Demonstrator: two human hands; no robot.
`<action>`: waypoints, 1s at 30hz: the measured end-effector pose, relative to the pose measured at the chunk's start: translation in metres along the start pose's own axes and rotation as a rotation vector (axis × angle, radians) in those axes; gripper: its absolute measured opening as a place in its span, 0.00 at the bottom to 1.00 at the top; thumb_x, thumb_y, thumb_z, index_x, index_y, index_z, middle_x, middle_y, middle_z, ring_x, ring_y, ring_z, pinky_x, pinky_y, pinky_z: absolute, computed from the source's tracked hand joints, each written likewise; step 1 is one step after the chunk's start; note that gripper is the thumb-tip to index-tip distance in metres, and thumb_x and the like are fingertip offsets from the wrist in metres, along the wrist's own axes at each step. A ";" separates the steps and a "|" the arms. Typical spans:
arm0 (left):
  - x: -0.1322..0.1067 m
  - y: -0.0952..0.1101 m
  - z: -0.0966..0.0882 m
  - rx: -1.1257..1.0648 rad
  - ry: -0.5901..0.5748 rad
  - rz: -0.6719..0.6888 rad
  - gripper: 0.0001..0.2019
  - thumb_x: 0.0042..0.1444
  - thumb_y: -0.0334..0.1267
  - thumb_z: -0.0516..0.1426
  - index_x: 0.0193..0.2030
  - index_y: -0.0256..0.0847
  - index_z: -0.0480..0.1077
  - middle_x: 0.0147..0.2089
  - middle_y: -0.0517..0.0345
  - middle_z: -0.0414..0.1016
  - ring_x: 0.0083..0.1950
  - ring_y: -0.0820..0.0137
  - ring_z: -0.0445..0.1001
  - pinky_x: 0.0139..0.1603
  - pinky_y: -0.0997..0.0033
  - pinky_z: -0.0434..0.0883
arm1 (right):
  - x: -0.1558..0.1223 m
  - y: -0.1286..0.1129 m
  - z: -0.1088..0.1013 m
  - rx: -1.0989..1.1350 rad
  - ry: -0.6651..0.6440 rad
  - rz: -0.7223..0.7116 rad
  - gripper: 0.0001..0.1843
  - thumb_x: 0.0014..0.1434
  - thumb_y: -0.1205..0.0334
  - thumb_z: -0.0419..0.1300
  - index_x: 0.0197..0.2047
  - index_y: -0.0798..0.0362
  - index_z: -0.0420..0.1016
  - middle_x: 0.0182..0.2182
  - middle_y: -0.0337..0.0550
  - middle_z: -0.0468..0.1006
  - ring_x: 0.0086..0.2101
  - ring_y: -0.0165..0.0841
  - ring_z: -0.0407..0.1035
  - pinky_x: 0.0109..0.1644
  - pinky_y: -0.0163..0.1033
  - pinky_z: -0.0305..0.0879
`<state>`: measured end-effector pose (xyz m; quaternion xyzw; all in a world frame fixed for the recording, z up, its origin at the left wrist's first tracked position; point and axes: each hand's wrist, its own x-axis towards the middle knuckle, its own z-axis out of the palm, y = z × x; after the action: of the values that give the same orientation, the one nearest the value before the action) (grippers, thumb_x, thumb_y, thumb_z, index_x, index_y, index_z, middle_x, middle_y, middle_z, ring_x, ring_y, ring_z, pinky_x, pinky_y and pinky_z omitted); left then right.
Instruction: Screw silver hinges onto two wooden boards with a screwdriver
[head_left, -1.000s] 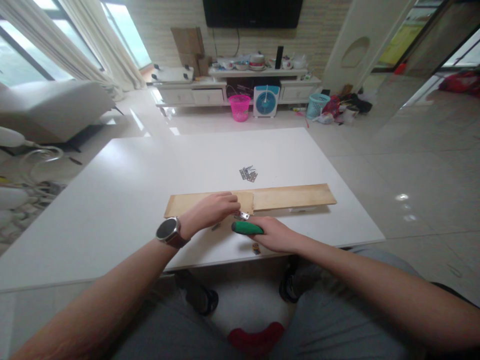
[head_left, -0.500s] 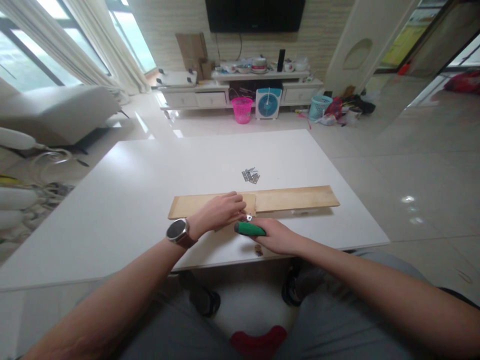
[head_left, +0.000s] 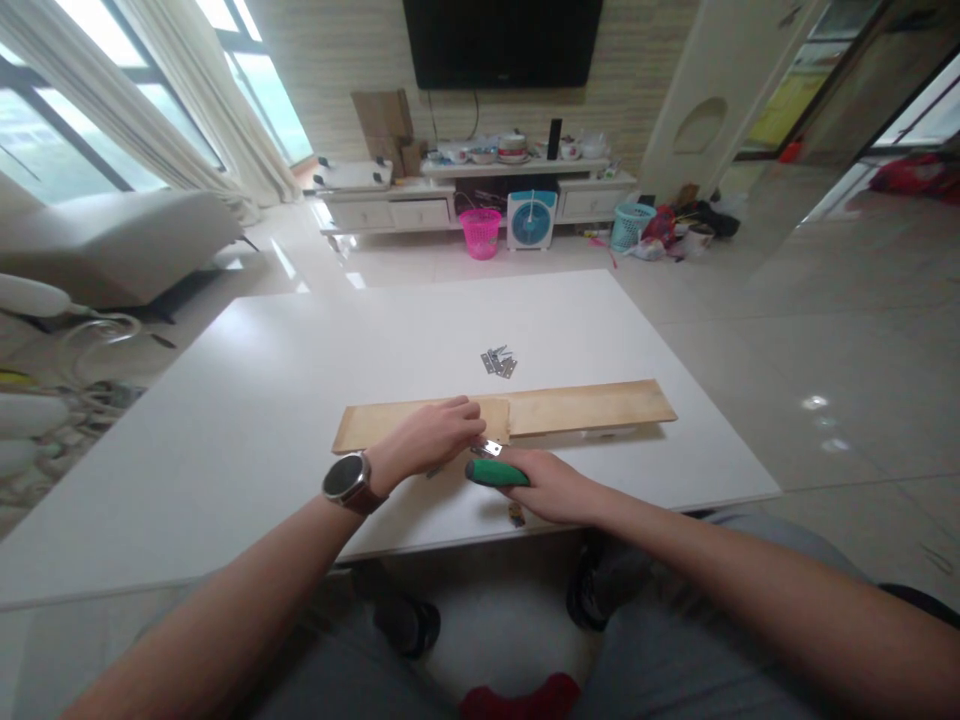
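My left hand (head_left: pixel 435 432), with a watch on its wrist, rests over the left part of a wooden board (head_left: pixel 585 407). Its fingers are curled closed at the board's near edge, on a metal hinge (head_left: pixel 491 447) that partly shows beneath the fingertips. Just nearer to me, my right hand (head_left: pixel 551 483) is wrapped round the green handle of a screwdriver (head_left: pixel 496 473). The handle's dark end points left; its shaft is hidden. The left board piece (head_left: pixel 360 425) meets the right one at a seam beside my fingers.
Loose metal hinges (head_left: pixel 499 362) lie in a small pile beyond the board. A small yellow-and-dark item (head_left: pixel 516 514) sits near the front edge of the white table (head_left: pixel 285 360). Under my left hand lies a small grey piece (head_left: pixel 435 471).
The view has tipped up slightly, so everything sits lower. My left fingers have shifted a little left, and more of the hinge shows. The right hand keeps its hold on the screwdriver.
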<state>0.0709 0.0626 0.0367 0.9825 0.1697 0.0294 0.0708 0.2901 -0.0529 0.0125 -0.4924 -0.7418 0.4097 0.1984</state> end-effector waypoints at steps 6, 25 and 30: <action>-0.004 0.001 -0.006 -0.068 0.004 0.018 0.10 0.75 0.35 0.53 0.43 0.40 0.75 0.44 0.52 0.75 0.46 0.65 0.73 0.45 0.66 0.68 | -0.001 -0.002 -0.001 0.008 -0.001 -0.033 0.12 0.65 0.66 0.59 0.49 0.50 0.81 0.47 0.45 0.87 0.44 0.41 0.79 0.48 0.40 0.67; 0.000 0.001 0.000 -0.040 0.049 -0.029 0.09 0.73 0.35 0.55 0.41 0.40 0.73 0.44 0.52 0.76 0.45 0.64 0.72 0.45 0.66 0.68 | 0.009 0.015 0.011 0.240 -0.010 0.123 0.12 0.62 0.57 0.62 0.45 0.54 0.81 0.41 0.45 0.85 0.44 0.44 0.77 0.55 0.48 0.71; -0.006 0.000 -0.009 -0.069 0.023 -0.019 0.11 0.74 0.33 0.54 0.38 0.40 0.74 0.43 0.54 0.76 0.42 0.67 0.73 0.42 0.67 0.67 | 0.007 0.019 0.012 0.290 -0.031 0.081 0.15 0.63 0.52 0.62 0.46 0.52 0.83 0.45 0.47 0.86 0.53 0.51 0.76 0.64 0.57 0.68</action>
<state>0.0650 0.0618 0.0453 0.9774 0.1789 0.0458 0.1027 0.2894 -0.0482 -0.0102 -0.4816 -0.6572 0.5280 0.2394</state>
